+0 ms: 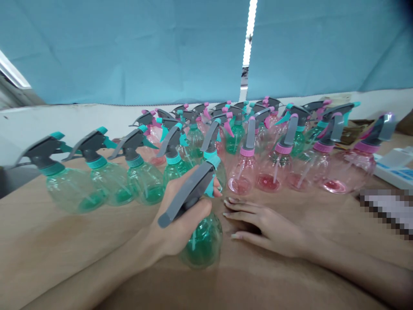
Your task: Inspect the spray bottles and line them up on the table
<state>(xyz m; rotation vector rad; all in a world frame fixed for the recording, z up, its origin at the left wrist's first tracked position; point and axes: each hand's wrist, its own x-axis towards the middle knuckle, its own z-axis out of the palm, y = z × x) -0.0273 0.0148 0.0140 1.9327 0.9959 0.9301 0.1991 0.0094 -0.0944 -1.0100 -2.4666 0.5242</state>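
My left hand [180, 224] is wrapped round the neck of a green spray bottle [203, 245] with a grey and teal trigger head, near the front of the table. Its grey back part points toward me, and fingers hide the collar. To the right of it, my right hand [267, 224] rests palm down on the table with fingers stretched out, holding nothing. Just beyond that hand stand several pink spray bottles [241, 174]. Green spray bottles [146, 185] with teal collars form a row on the left.
More green and pink spray bottles [237, 135] crowd the back of the wooden table [38, 241]. A white and blue device [395, 165] and a pixelated flat object [387, 209] lie at the right. Behind hangs a blue curtain [145, 51].
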